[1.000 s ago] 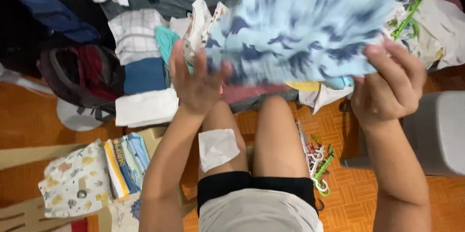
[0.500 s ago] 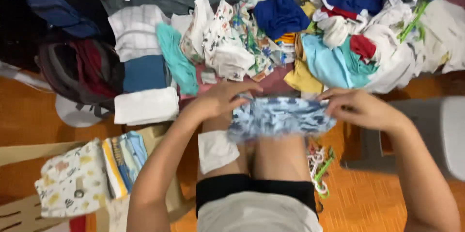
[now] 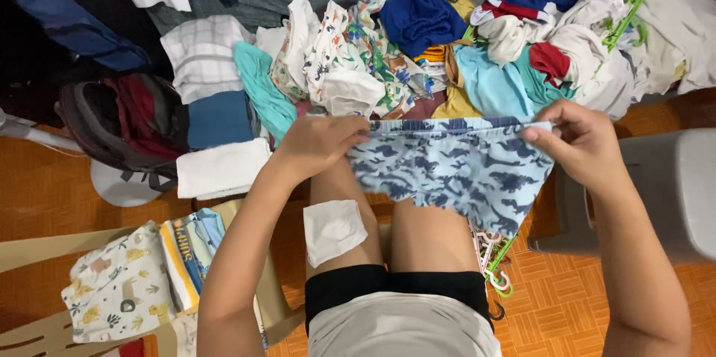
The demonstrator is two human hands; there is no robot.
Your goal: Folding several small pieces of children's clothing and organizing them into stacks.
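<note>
Over lap | L hand [image 3: 317,144] + R hand [image 3: 582,144] fingers clamped on blue-print shorts [image 3: 455,170] waistband

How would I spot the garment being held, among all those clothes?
Start at the big heap of mixed laundry, then drop to the person's knees. Stretched between the left hand and right hand is a pale blue cloth garment with dark blue blotchy shapes, the only piece held flat.

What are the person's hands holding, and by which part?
Both hands, left hand and right hand, hold light blue patterned shorts by the waistband, one hand at each end, stretched flat over the knees.
</note>
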